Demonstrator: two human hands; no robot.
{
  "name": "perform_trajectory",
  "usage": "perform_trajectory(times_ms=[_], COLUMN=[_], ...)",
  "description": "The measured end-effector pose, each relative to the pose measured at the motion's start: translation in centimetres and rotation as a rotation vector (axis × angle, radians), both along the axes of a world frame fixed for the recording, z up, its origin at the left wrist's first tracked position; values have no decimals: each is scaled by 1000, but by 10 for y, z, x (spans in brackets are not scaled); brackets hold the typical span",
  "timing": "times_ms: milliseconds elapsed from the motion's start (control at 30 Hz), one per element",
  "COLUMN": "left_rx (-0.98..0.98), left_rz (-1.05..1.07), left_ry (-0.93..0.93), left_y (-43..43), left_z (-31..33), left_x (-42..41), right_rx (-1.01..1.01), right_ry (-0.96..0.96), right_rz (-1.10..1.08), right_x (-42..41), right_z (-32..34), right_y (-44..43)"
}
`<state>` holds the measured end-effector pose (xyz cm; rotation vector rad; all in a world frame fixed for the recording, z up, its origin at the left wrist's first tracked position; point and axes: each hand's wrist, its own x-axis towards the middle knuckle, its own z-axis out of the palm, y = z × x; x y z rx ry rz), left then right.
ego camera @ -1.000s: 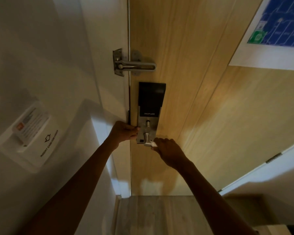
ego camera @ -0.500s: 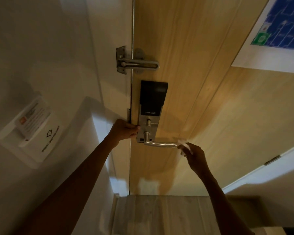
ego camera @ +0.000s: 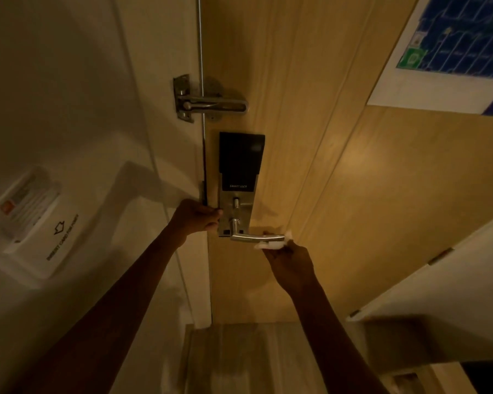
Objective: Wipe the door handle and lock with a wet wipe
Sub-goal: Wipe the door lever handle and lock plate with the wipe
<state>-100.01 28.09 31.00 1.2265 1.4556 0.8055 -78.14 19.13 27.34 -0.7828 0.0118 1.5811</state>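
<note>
A white wet wipe [ego camera: 271, 245] is pinched in the closed fingers [ego camera: 279, 251] of the right hand [ego camera: 292, 265] and pressed against the free end of the brushed-metal door handle [ego camera: 256, 238]. The left hand [ego camera: 195, 216] is curled shut around the door's edge beside the lock [ego camera: 239, 183], a black-topped metal plate. The pale wood-grain door [ego camera: 339, 194] carries a steel swing latch [ego camera: 208, 105] above and, apparently, a blue floor plan [ego camera: 453, 46]. A card holder [ego camera: 32, 220] is mounted on the white wall.

Door face right of handle [ego camera: 256, 238] bare, free. Above: lock body [ego camera: 241, 177], swing latch [ego camera: 211, 105]. Left hand [ego camera: 195, 216] occupies door edge.
</note>
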Motion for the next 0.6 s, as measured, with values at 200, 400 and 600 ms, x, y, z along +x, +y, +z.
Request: perform_trajectory(times_ms=[200,400,600], left_rx=[33,35,41], left_rz=[-25,-61,-96], left_ry=[-3,16,10], left_y=[0,-3,-3], left_z=[-3,1,2], left_x=[-3,-2,-2], right_rx=[-187,-232,-89], right_ry=[-86,-155,-585], right_rz=[-52,-72,-103], right_x=[8,31,43], right_z=[18,45,50], right_y=[6,10,2])
